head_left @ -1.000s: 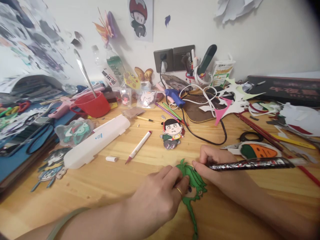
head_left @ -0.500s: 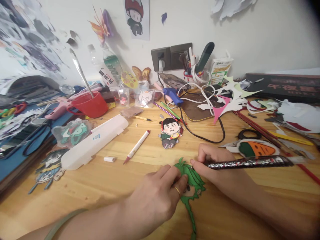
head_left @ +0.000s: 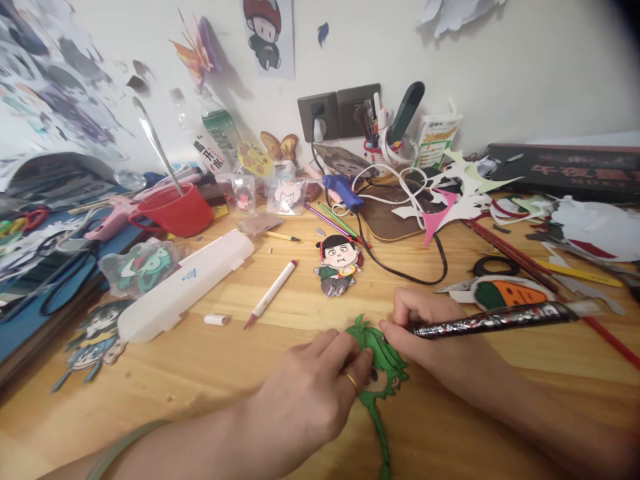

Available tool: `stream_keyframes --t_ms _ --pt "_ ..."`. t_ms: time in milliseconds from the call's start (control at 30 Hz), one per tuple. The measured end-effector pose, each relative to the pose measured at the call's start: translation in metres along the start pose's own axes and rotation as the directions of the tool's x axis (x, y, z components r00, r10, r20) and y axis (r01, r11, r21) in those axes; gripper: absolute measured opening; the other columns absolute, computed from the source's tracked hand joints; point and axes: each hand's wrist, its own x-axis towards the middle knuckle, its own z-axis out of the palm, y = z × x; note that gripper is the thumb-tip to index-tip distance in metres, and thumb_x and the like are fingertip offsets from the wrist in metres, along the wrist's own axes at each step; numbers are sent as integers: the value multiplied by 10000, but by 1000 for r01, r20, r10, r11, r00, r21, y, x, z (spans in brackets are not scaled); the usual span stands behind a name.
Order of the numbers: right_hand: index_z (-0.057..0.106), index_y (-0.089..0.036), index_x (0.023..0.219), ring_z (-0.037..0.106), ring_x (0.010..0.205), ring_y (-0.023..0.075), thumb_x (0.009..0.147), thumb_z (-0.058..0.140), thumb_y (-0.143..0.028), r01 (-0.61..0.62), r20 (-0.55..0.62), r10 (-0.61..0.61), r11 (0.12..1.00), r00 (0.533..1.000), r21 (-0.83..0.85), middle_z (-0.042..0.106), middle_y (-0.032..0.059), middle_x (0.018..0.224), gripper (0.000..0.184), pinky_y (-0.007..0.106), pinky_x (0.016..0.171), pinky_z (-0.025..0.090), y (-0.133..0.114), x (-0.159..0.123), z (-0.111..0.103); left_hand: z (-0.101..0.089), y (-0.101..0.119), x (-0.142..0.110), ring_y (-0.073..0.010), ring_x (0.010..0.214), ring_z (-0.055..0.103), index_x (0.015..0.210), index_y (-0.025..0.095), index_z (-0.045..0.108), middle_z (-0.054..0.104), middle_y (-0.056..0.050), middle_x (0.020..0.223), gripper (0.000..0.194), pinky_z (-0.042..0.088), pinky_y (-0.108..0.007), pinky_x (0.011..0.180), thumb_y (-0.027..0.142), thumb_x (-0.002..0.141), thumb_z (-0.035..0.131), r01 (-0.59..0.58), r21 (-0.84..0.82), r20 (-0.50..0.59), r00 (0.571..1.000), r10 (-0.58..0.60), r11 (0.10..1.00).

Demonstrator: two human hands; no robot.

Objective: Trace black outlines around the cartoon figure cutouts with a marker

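Observation:
A cutout figure with green hair and a long green braid (head_left: 387, 360) lies on the wooden table in front of me. My left hand (head_left: 320, 387), a ring on one finger, has its fingers closed on the cutout's left edge, covering part of the face. My right hand (head_left: 420, 327) grips a black patterned pen (head_left: 500, 321) whose tip end is at the upper right of the green hair; the fingers hide the tip itself. Just beyond lies another cutout, a seated figure with black hair (head_left: 337, 263). An uncapped marker (head_left: 271, 293) and a white cap (head_left: 217, 320) rest to the left.
A long translucent case (head_left: 187, 287) and a red mug (head_left: 175, 210) with a spoon stand on the left. Behind are a blue glue gun (head_left: 345, 191) with its black cord and white paper scraps (head_left: 457, 190). Scissors (head_left: 495, 267) and a carrot cutout (head_left: 510, 293) lie right.
The whole view has shifted slightly, so things appear a little further left. Both hands keep their hold on the cutout and the pen, almost in place.

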Motion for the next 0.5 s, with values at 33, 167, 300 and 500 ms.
stream_keyframes --t_ms 33,167,300,500 --pt "319 -206 543 331 475 88 721 485 -118 -4 6 4 1000 1000 3 345 -61 492 259 221 419 248 0 0 0 0 0 0 -187 654 494 989 44 578 530 -95 756 234 498 -321 487 122 903 375 1 -1 -3 1000 -1 1000" --pt "314 -206 532 329 468 88 710 492 -122 3 -2 -3 1000 1000 -6 343 -62 485 265 223 418 246 -1 1 0 0 -1 1 -190 655 495 991 42 579 531 -96 753 242 497 -320 484 119 904 367 1 3 -7 1000 -1 1000" --pt "314 -203 530 332 468 84 705 486 -121 8 -10 -8 999 1000 -34 342 -67 484 258 215 420 250 -1 2 0 0 0 1 -184 652 491 994 44 580 528 -95 749 248 499 -315 488 122 907 361 1 2 -11 1000 -1 1000" --pt "312 -200 530 333 467 77 709 495 -136 17 -14 -18 999 1000 -48 336 -70 485 264 209 421 250 -2 2 -1 -1 0 0 -185 666 498 1001 42 581 529 -99 757 252 506 -319 498 121 908 360 -1 4 4 1000 1 1000"
